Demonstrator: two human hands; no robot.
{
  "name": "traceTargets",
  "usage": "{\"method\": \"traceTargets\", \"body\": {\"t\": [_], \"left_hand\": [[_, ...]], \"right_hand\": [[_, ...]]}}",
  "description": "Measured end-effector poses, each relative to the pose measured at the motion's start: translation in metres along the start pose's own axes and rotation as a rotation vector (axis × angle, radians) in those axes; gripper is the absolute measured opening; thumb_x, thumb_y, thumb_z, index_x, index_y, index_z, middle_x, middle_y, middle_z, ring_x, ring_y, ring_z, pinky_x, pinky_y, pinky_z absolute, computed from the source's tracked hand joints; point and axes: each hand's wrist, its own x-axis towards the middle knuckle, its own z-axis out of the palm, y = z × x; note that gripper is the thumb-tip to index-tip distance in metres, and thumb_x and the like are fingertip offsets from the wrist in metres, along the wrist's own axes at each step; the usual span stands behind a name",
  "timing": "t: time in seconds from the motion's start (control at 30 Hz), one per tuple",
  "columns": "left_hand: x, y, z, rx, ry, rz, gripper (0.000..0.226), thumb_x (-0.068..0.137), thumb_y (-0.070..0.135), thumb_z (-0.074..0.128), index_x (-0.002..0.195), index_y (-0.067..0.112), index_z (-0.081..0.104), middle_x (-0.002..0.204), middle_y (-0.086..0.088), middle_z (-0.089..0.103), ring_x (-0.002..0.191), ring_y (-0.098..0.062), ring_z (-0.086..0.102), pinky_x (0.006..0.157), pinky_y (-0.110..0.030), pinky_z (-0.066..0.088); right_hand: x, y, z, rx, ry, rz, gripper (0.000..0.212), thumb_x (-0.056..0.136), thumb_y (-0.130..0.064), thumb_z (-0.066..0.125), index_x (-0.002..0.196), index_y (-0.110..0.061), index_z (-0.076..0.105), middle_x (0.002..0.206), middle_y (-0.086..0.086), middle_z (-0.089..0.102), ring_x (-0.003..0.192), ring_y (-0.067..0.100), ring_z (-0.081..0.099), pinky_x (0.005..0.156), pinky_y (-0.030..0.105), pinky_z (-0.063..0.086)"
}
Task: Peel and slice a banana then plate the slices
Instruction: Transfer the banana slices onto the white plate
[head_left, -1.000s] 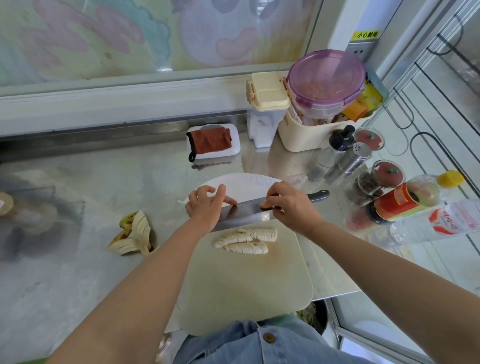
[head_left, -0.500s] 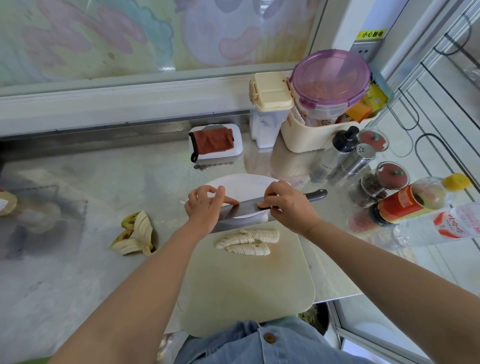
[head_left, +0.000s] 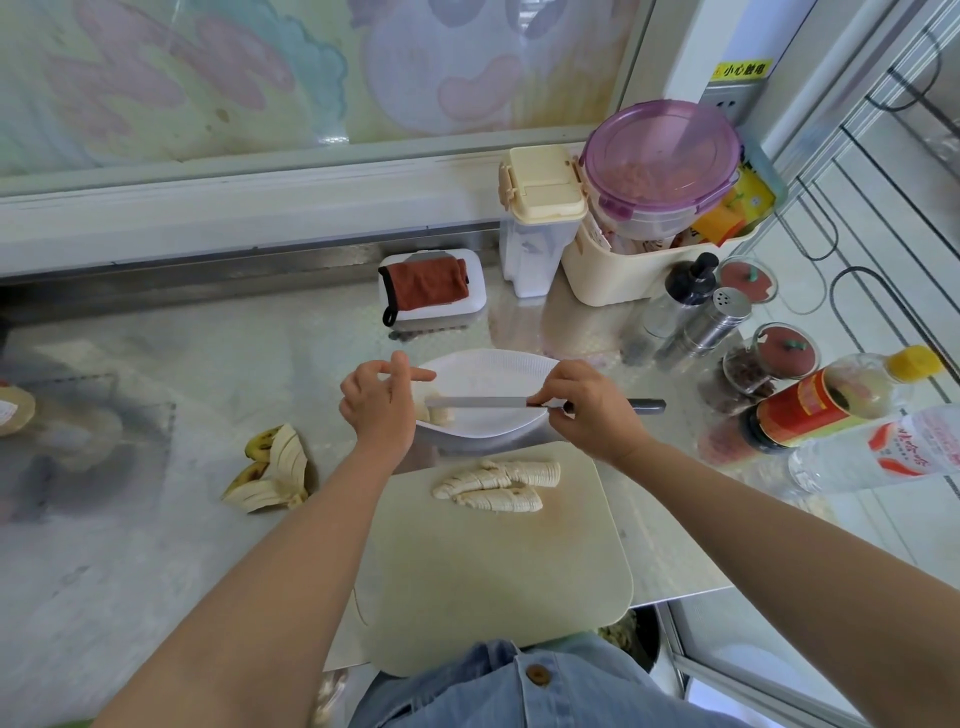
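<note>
A white plate (head_left: 498, 371) sits on the steel counter just behind the cream cutting board (head_left: 493, 571). My right hand (head_left: 587, 410) grips the knife (head_left: 488, 402) by its dark handle, with the blade turned on edge and lying across the plate. My left hand (head_left: 376, 405) is at the blade's tip, index finger stretched out over the plate's left rim. A few banana slices (head_left: 440, 414) lie on the plate beside that hand. Two rows of sliced banana (head_left: 498, 486) rest on the board's far end. The empty banana peel (head_left: 270, 473) lies left of the board.
Right of the plate stand a metal shaker (head_left: 714, 319), spice jars (head_left: 769, 361) and lying bottles (head_left: 841, 395). Behind are a cream basket (head_left: 623, 270) with a purple-lidded tub (head_left: 660, 156), a cream canister (head_left: 537, 218) and a white box with a brown cloth (head_left: 428, 288).
The knife blade, held flat over the plate before, has turned on edge. Banana slices now lie on the plate by my left hand, whose index finger has stretched out.
</note>
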Motion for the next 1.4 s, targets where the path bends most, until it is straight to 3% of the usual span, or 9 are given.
{"method": "traceTargets", "body": {"t": [0.3,0.4,0.6,0.7,0.77,0.87,0.97,1.2,1.4], "left_hand": [[-0.01,-0.023,0.007,0.003,-0.006,-0.23,0.075,0.085,0.07,0.018,0.125,0.018,0.055,0.145,-0.004,0.029,0.133,-0.021,0.022,0.11,-0.038,0.016],[-0.023,-0.024,0.007,-0.031,0.026,-0.241,0.056,0.094,0.058,0.03,0.136,0.021,0.04,0.149,-0.008,0.023,0.137,-0.027,0.02,0.112,-0.041,0.016],[-0.042,-0.026,0.001,-0.013,0.02,-0.165,0.037,0.098,0.042,0.037,0.13,0.024,0.04,0.15,-0.01,0.023,0.14,-0.027,0.015,0.114,-0.043,0.013],[-0.05,-0.024,0.001,0.001,0.025,-0.113,0.011,0.101,0.035,0.035,0.098,0.036,0.046,0.15,-0.008,0.025,0.14,-0.025,0.014,0.116,-0.045,0.01],[-0.054,-0.025,0.001,-0.004,0.03,-0.087,0.021,0.101,0.035,0.033,0.089,0.045,0.047,0.148,-0.005,0.026,0.139,-0.023,0.015,0.116,-0.043,0.008],[-0.058,-0.027,0.001,0.04,0.031,-0.086,0.032,0.1,0.04,0.03,0.094,0.046,0.061,0.147,0.0,0.026,0.138,-0.019,0.014,0.113,-0.04,0.006],[-0.067,-0.02,0.0,-0.054,0.055,-0.145,0.006,0.098,0.035,0.039,0.095,0.041,0.041,0.148,-0.004,0.027,0.139,-0.022,0.016,0.114,-0.041,0.01],[-0.077,-0.015,0.007,-0.031,0.083,-0.131,0.011,0.098,0.035,0.043,0.1,0.027,0.036,0.145,-0.007,0.031,0.136,-0.026,0.02,0.114,-0.046,0.015],[-0.074,-0.032,0.02,0.154,0.033,0.022,0.031,0.101,0.037,0.032,0.111,0.027,0.059,0.146,0.0,0.032,0.134,-0.023,0.021,0.11,-0.042,0.014]], "right_hand": [[-0.003,0.009,-0.005,0.55,0.011,0.667,0.018,0.077,0.002,0.058,0.084,-0.013,0.065,0.071,0.001,0.057,0.062,0.016,0.048,0.058,0.026,0.04],[-0.005,0.002,0.0,0.765,-0.045,0.813,0.016,0.079,0.005,0.054,0.092,0.004,0.062,0.073,0.011,0.049,0.058,0.019,0.042,0.048,0.027,0.038],[-0.011,-0.011,0.008,0.844,-0.107,0.86,0.017,0.081,0.007,0.05,0.095,0.012,0.06,0.068,0.011,0.046,0.049,0.017,0.033,0.044,0.024,0.031],[-0.014,-0.011,0.01,0.841,-0.133,0.87,0.016,0.082,0.007,0.05,0.094,0.011,0.06,0.067,0.011,0.047,0.048,0.017,0.034,0.045,0.024,0.032],[-0.016,-0.011,0.01,0.831,-0.146,0.862,0.015,0.081,0.006,0.05,0.092,0.009,0.06,0.066,0.01,0.047,0.047,0.017,0.034,0.045,0.024,0.032],[-0.021,-0.009,0.011,0.822,-0.167,0.862,0.015,0.081,0.006,0.05,0.092,0.009,0.06,0.066,0.01,0.048,0.046,0.017,0.034,0.045,0.025,0.031],[-0.026,-0.008,0.013,0.805,-0.211,0.861,0.015,0.082,0.005,0.05,0.091,0.004,0.061,0.066,0.01,0.049,0.048,0.018,0.034,0.045,0.024,0.032],[-0.043,0.007,0.015,0.764,-0.189,0.87,0.017,0.083,0.004,0.05,0.097,0.008,0.059,0.074,0.012,0.047,0.05,0.018,0.035,0.049,0.028,0.032],[-0.046,0.01,0.012,0.824,-0.161,0.877,0.016,0.083,0.004,0.052,0.096,0.005,0.061,0.069,0.01,0.048,0.049,0.019,0.037,0.05,0.029,0.033]]}}
